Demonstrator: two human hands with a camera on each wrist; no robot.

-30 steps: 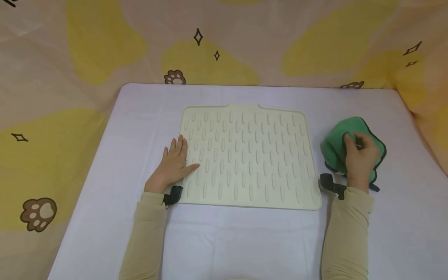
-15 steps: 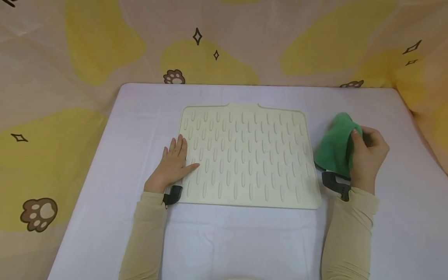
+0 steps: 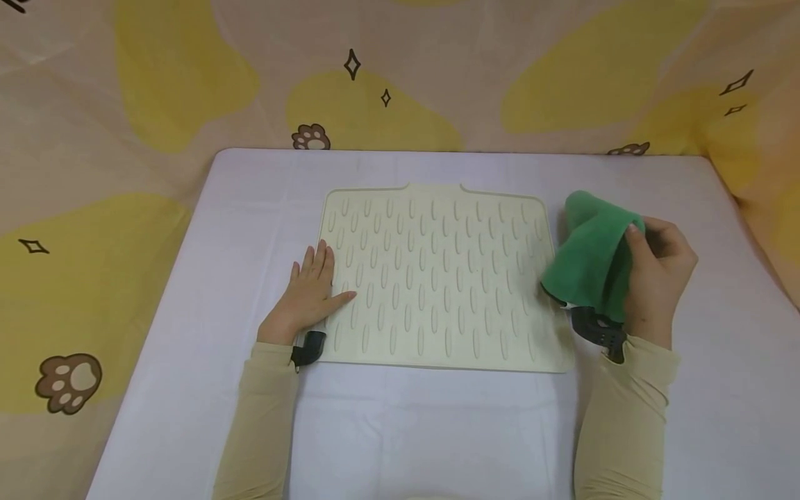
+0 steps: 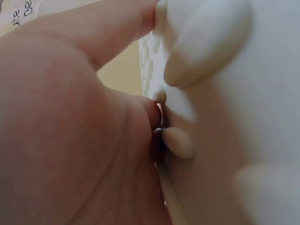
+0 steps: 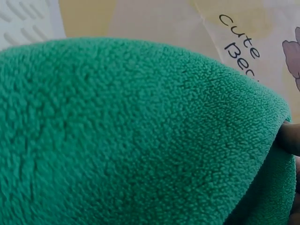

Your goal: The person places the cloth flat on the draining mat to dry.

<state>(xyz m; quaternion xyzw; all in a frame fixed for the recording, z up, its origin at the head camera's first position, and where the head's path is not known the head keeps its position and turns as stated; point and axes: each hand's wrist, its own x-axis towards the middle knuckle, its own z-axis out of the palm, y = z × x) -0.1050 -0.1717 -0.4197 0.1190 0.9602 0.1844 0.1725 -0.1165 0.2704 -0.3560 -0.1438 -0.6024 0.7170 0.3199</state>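
Legibly, backdrop lettering [image 5: 239, 36] says "Cute" beyond the green cloth [image 5: 136, 131].

White table [image 3: 412, 430]; behind it, yellow-patched fabric [image 3: 469, 42] with brown paw prints [image 3: 69, 383]; lettering [image 5: 240, 36], partly hidden, seemingly starting "Cute".

cream mat [image 3: 431, 281]: flat, ridged | green cloth [image 3: 589, 258]: draped, at mat's right edge

Can't tell if it's a home or a studio; just a white table [image 3: 437, 423] with a cutesy sheet [image 3: 475, 42] round back and sides; paw prints [image 3: 69, 384], yellow blobs [image 3: 187, 69], "Cute" lettering [image 5: 239, 36].
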